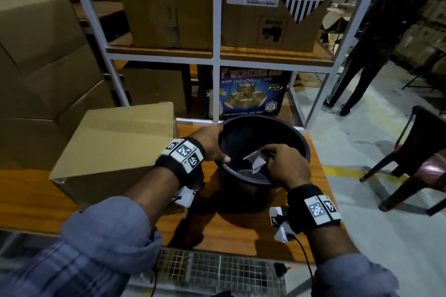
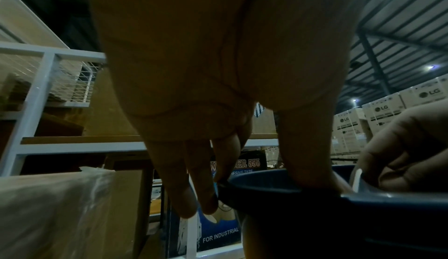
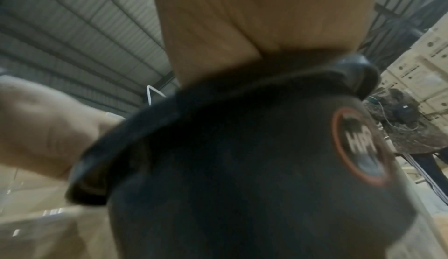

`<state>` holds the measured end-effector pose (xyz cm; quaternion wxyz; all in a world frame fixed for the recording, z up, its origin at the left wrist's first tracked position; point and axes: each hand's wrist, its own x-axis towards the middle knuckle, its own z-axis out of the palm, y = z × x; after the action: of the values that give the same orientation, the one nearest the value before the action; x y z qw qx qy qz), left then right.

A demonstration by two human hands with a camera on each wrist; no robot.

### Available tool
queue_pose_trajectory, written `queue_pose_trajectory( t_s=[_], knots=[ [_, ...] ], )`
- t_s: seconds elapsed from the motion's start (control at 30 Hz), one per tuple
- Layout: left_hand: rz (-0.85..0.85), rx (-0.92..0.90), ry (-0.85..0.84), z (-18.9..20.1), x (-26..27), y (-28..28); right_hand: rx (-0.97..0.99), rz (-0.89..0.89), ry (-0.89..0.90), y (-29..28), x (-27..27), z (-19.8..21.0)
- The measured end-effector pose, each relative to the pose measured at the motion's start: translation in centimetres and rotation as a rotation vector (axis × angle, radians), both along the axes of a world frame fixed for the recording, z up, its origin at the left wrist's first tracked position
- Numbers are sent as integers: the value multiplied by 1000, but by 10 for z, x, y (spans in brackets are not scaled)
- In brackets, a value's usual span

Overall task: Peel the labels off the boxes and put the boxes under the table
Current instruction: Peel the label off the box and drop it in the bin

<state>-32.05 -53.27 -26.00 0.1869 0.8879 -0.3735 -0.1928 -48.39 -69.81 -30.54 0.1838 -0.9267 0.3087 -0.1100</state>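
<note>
Head view shows a crumpled white label (image 1: 256, 161) pinched in the right hand (image 1: 287, 167) over the mouth of a dark bucket (image 1: 293, 138). Gripping the bucket's rim at 9 o'clock is the left hand (image 1: 209, 144), thumb inside, fingers outside. At 9 o'clock of the bucket, just beside it, a plain cardboard box (image 1: 115, 149) sits on the wooden surface (image 1: 231, 231). At 12 o'clock stands a white shelf rack (image 1: 217, 55) with cartons.
</note>
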Motion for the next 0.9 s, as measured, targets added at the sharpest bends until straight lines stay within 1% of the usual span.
queue_pose_trajectory(
  t_s=[0.13, 0.3, 0.4, 0.73, 0.9],
  knots=[
    [17, -20, 29, -3, 4, 2, 4, -87, -42, 3, 1, -2],
    [15, -63, 89, -9, 8, 9, 6, -121, 6, 3, 5, -3],
    [0, -73, 94, -9, 9, 11, 3, -119, 25, 2, 6, -5],
    [-21, -57, 91, -9, 9, 11, 2, -190, -38, 7, 5, -2],
    [-28, -52, 79, -9, 9, 12, 53, -221, -61, 7, 7, -4]
  ],
)
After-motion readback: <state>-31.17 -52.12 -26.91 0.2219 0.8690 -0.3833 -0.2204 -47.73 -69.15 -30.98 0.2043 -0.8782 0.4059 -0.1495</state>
